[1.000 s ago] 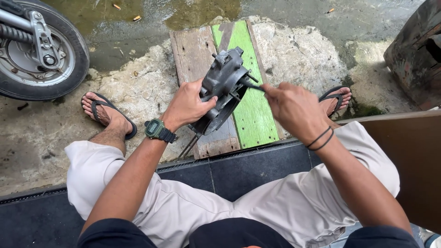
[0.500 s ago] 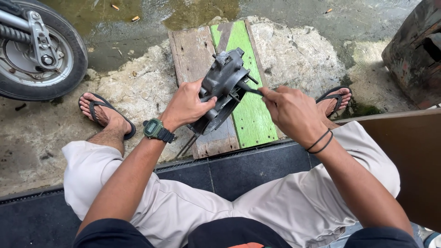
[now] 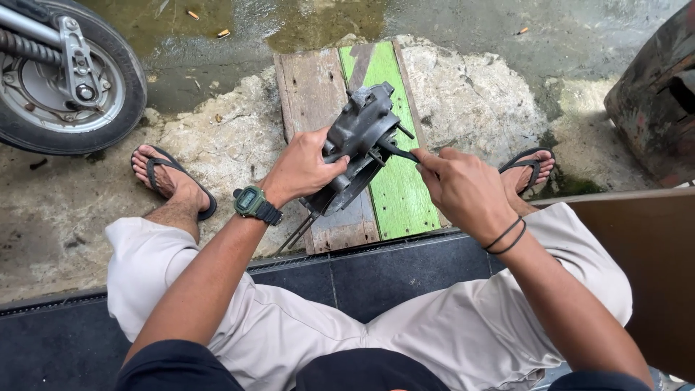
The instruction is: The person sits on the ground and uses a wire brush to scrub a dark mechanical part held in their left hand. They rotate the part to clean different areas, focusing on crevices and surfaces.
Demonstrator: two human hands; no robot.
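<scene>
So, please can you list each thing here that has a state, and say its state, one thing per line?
left hand: closed around the dark metal engine part, holding it above the planks
right hand: pinching a thin dark tool, tip at the part
engine part: lifted, tilted, grimy
wooden planks: lying flat, one painted green, worn
ground: wet
wheel: standing upright
sandals: on the feet

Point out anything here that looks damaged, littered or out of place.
The wooden board under the metal engine part is worn, its green paint patchy. The concrete around it is cracked and crumbling. Beyond lie a murky puddle and scattered cigarette butts. Left hand and right hand grip normally.
</scene>
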